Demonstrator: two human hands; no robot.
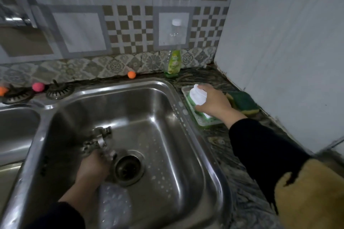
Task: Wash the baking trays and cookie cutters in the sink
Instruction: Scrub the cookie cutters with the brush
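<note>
No trays show; left hand (93, 167) grips blurred, seemingly metal cutters (100, 141) in the sink (167, 117), right hand (212, 101) grasps a white scrubber (198, 96) — washing barely begun.

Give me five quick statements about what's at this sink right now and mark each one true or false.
1. The right hand grips a white and green object over the clear tray. True.
2. The dish soap bottle lies on its side in the sink. False: it stands upright on the counter by the wall.
3. The left hand holds shiny metal pieces inside the sink basin. True.
4. The green and yellow sponge sits in the basin. False: it lies on the counter, right of the tray.
5. A baking tray fills the basin. False: none shows there.
</note>
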